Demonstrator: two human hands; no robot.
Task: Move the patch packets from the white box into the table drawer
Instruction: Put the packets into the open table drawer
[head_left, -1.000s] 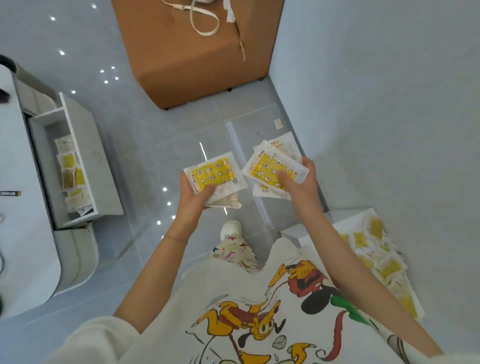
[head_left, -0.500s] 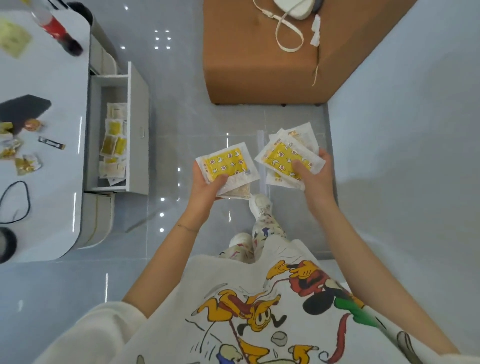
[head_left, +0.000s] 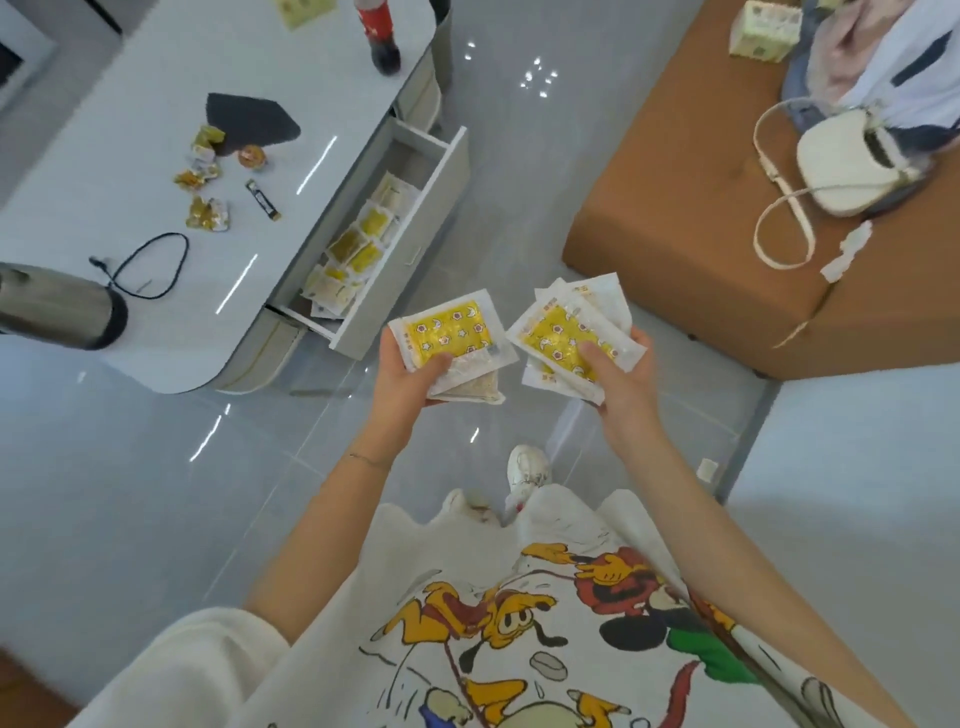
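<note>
So the left hand (head_left: 408, 376) grips a small stack of patch packets (head_left: 449, 335), thumb on top. The right hand (head_left: 626, 382) grips its own fanned stack (head_left: 563, 332) just beside it. Both are over the floor, near the open table drawer (head_left: 413, 239), where more packets (head_left: 358, 249) lie inside.

Person wears cartoon-print cream shirt (head_left: 519, 597), thin bracelet (head_left: 370, 460), white shoe (head_left: 527, 466).
</note>
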